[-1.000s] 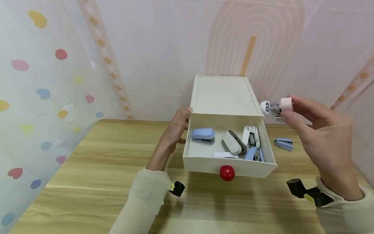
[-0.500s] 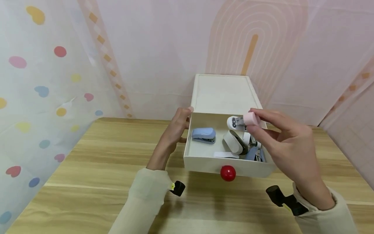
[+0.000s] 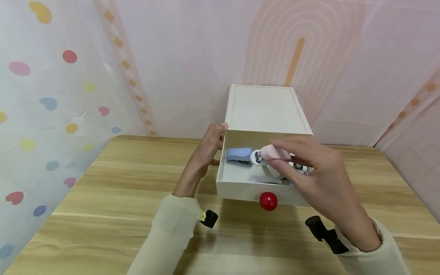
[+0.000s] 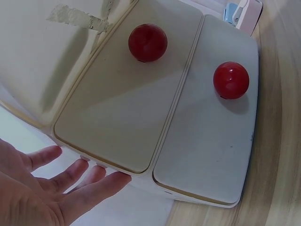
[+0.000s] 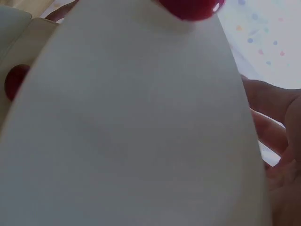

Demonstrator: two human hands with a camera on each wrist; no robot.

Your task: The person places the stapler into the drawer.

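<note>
- The pink stapler hangs over the open drawer, pinched at its rear by your right hand.
- It looks light, rigid and smooth; hold its sides.
- Your left hand rests straight-fingered against the box.
- A blue stapler lies inside.

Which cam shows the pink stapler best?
Head view: the pink stapler is pinched in the right hand over the open drawer. Left wrist shows only drawer fronts; right wrist only a blurred front, no stapler.
</note>
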